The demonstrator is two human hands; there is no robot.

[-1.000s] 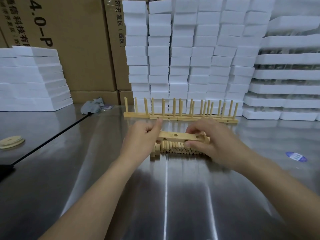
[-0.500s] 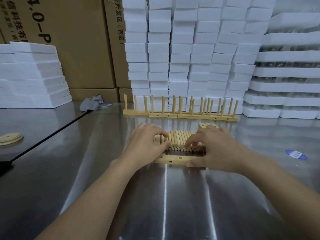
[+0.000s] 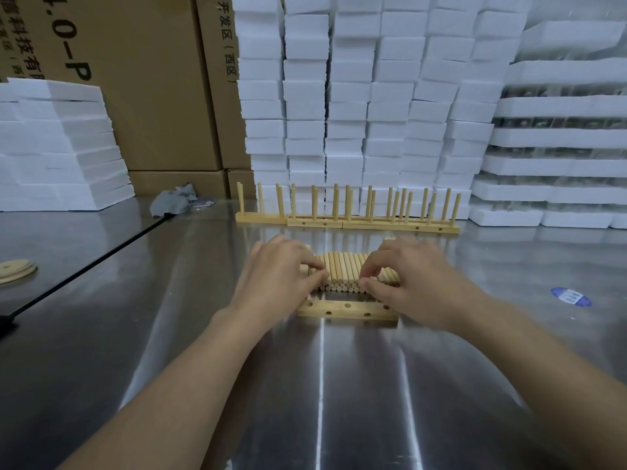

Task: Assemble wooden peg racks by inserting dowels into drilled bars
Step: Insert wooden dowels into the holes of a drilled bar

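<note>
Dowels (image 3: 342, 271) lie side by side in a low pile on the steel table (image 3: 322, 395), with the drilled bar (image 3: 346, 309) flat just in front of them, holes up and empty. Left hand (image 3: 274, 276) and right hand (image 3: 414, 279) rest on the pile's two ends, fingers curled down onto the sticks; whether either actually pinches one I cannot tell. Finished peg racks (image 3: 346, 222) stand in a row behind the pile.

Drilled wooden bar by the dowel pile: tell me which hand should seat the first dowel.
Probably right hand: its thumb and forefinger seem to pinch pale round wooden dowels beside the flat drilled wooden bar; left hand grip is unclear.
</note>
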